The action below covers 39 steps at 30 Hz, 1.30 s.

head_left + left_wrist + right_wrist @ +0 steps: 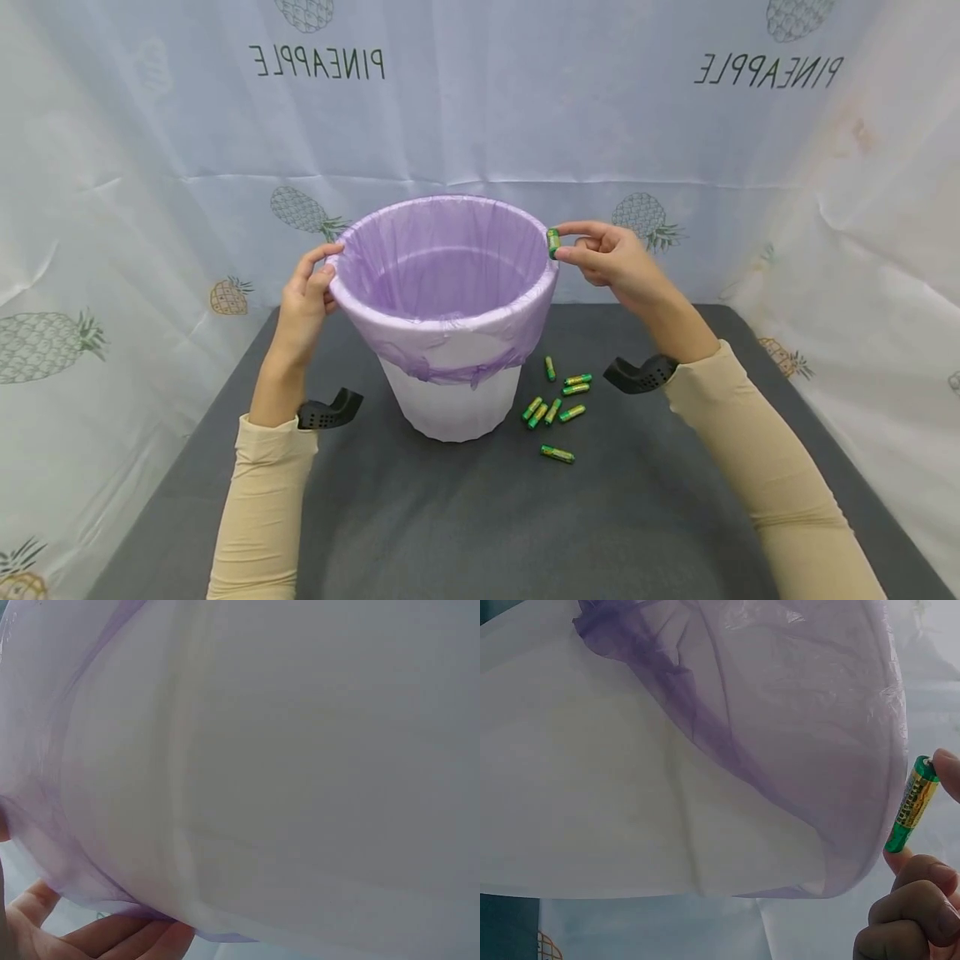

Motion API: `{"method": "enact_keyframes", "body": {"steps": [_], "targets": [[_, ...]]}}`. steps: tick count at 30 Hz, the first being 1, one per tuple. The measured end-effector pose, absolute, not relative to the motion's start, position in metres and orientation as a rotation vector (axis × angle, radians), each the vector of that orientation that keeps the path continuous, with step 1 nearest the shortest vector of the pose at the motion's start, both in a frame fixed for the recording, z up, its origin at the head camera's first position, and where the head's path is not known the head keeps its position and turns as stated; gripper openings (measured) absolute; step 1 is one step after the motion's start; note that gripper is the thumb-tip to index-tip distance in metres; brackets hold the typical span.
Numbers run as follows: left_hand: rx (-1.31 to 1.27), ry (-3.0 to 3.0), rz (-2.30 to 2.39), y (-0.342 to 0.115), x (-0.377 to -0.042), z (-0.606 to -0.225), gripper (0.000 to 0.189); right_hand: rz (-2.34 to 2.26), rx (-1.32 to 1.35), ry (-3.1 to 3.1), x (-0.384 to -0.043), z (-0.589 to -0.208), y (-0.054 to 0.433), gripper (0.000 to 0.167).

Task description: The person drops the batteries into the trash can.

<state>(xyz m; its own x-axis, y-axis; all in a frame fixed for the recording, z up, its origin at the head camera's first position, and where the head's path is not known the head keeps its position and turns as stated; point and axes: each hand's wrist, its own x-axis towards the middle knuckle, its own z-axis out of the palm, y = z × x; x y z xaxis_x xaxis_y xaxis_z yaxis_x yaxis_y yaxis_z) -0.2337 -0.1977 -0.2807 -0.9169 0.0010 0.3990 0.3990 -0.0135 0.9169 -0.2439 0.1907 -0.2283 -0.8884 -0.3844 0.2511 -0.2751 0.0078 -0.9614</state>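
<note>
Right hand [611,257] pinches a near-upright battery [553,243] by its ends, beside the bin [450,396] whose rim the left hand [303,296] holds.

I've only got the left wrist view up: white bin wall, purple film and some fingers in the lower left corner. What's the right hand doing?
Observer: The right hand pinches a green-and-gold battery between thumb and index finger, close to the rim on the right side of the bin.

Operator: Good, I have none of that here. Is that the only one out?

Observer: No, the head view shows eight more batteries lying on the dark tabletop, to the right of the bin.
</note>
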Motion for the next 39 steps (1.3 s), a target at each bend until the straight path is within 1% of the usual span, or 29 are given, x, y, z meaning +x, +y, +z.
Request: {"method": "enact_keyframes", "body": {"steps": [20, 30, 39], "targets": [[-0.425, -1.892, -2.016, -0.194, -0.235, -0.286, 0.027, -2.015, -0.669, 2.216, -0.254, -0.239, 0.181, 0.03], [-0.44, -1.88, -2.025, -0.193, -0.237, -0.287, 0.027, -2.045, -0.668, 2.211, -0.251, -0.244, 0.185, 0.037], [-0.417, -1.892, -2.016, -0.193, -0.235, -0.288, 0.03, -2.156, -0.629, 2.171, -0.237, -0.267, 0.197, 0.028]]}}
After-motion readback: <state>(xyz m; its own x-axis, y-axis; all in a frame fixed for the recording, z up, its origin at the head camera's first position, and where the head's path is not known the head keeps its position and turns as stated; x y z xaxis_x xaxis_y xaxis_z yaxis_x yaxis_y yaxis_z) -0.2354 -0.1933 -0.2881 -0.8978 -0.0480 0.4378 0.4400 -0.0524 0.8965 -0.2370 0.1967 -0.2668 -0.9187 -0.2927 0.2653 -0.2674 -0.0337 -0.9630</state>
